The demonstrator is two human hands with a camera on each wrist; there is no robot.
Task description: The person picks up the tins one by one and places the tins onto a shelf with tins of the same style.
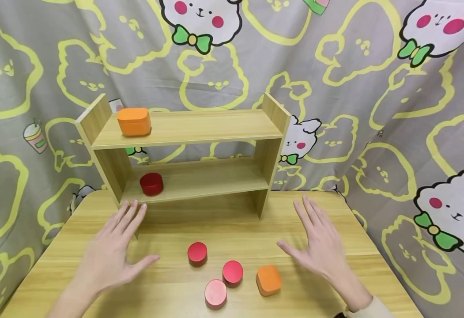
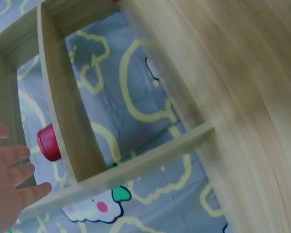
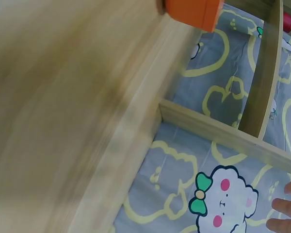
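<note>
My left hand [image 1: 110, 251] is held over the table in front of the shelf's left end, fingers straight and thumb spread, holding nothing. Likewise spread and holding nothing, my right hand [image 1: 321, 247] hovers over the table's right side. Nearest to it lies an orange rounded-square block [image 1: 269, 280]. Between the hands sit two red round pieces, one [image 1: 197, 253] farther back and one [image 1: 232, 273] nearer, plus a pink-topped round piece [image 1: 216, 293]. A dark red round piece [image 1: 151, 183] stands on the lower shelf board, beyond my left fingertips.
A two-tier wooden shelf [image 1: 216, 128] stands at the back of the wooden table [image 1: 168, 287]. On its top board, at the left, sits an orange rounded box [image 1: 134, 122]. A grey patterned curtain [image 1: 347, 88] hangs behind and along the sides.
</note>
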